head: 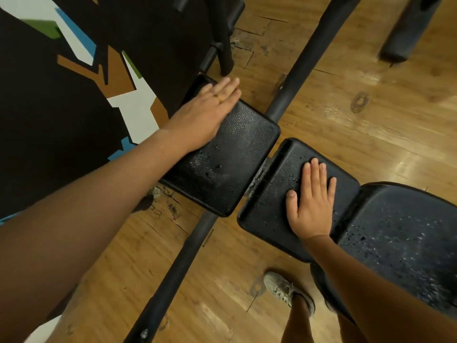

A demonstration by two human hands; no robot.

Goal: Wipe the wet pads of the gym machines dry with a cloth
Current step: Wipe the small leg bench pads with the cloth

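Three black textured pads of a gym bench lie in a row. My left hand (pixel 207 112) lies flat with straight fingers on the far-left corner of the left pad (pixel 230 159), which carries water droplets. Flat on the middle pad (pixel 269 201), my right hand (pixel 312 201) has its fingers spread among droplets. The large right pad (pixel 405 233) is speckled with water too. No cloth is in view.
A black metal bar (pixel 300 70) runs diagonally under the pads across the worn wooden floor (pixel 371 134). A black wall with coloured shapes (pixel 74 95) stands at the left. Other machine legs (pixel 405 33) are at the top. My shoe (pixel 284 290) is below the middle pad.
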